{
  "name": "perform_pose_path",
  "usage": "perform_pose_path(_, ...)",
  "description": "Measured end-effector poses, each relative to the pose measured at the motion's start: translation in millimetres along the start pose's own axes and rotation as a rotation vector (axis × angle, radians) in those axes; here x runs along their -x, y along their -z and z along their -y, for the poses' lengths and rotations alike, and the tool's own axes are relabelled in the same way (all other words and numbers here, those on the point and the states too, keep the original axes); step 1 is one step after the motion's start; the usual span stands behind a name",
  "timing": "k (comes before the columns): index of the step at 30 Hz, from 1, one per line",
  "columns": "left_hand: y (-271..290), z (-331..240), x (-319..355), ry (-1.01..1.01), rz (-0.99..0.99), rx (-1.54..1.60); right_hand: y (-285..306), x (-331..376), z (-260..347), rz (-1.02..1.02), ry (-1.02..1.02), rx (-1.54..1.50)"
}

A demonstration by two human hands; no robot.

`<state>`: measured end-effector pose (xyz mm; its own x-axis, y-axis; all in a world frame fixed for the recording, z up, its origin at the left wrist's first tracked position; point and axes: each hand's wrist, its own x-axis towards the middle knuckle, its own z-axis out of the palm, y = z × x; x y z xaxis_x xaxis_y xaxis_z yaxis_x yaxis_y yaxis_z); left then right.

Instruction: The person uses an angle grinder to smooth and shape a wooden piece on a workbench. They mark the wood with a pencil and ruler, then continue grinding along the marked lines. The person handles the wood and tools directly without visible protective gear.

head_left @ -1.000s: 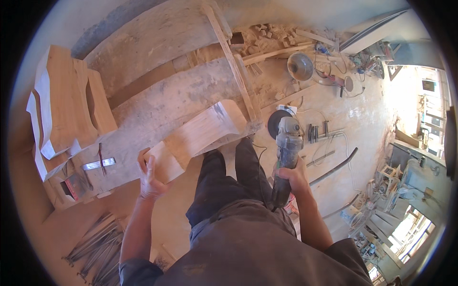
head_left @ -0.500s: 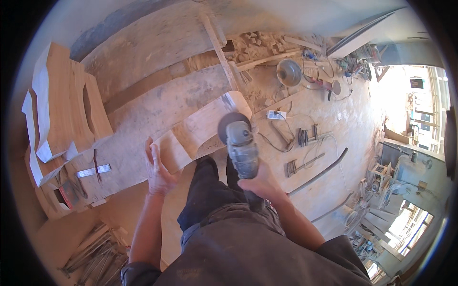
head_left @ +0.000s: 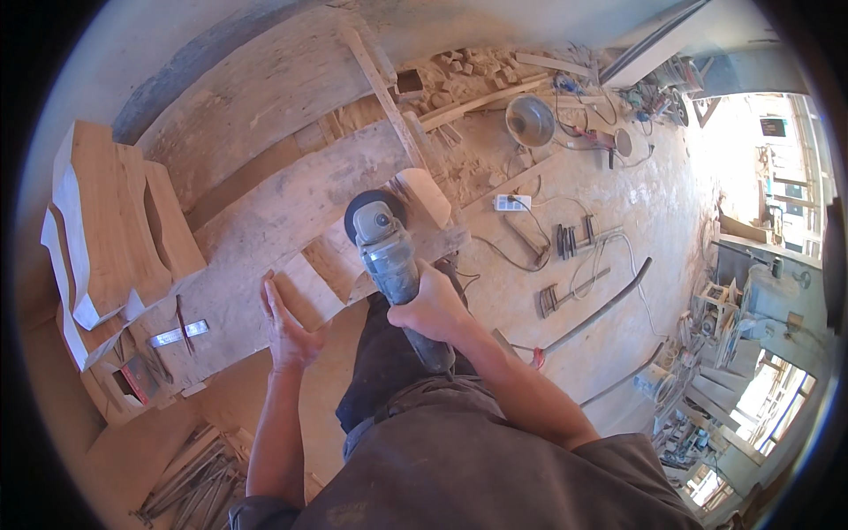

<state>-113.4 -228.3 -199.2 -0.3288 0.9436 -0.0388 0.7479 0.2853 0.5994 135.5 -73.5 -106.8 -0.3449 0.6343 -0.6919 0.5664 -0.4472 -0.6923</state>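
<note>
My right hand point(head_left: 431, 305) is wrapped round the body of a grey-blue angle grinder point(head_left: 389, 256). The grinder's dark round disc point(head_left: 362, 210) lies over a shaped wooden piece point(head_left: 309, 290) on the workbench. Part of the wood is hidden beneath the tool; its rounded far end shows to the right of the disc. At the near left end of the piece, my left hand point(head_left: 291, 331) grips the wood, fingers along its end and thumb on the near side.
Several curved wooden pieces point(head_left: 124, 212) are stacked at the bench's left end, near a metal ruler point(head_left: 177, 333). On the floor to the right lie a power strip point(head_left: 512, 202), clamps point(head_left: 570, 296), cables and a second grinder point(head_left: 602, 139). A metal bowl point(head_left: 530, 121) stands by wood scraps.
The grinder in my right hand has moved left along the wooden piece, away from its rounded end. My left hand stays at the other end. The view has shifted slightly.
</note>
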Motion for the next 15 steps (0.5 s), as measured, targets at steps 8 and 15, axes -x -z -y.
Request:
perform_pose_path(8, -5, -38, 22, 0.286, -0.067, 0.016, -9, 1, -5, -0.018, 0.066, 0.069)
perform_pose_path(15, 7, -103, 42, 0.066, -0.187, 0.086, 7, -6, 13, -0.014, -0.011, 0.042)
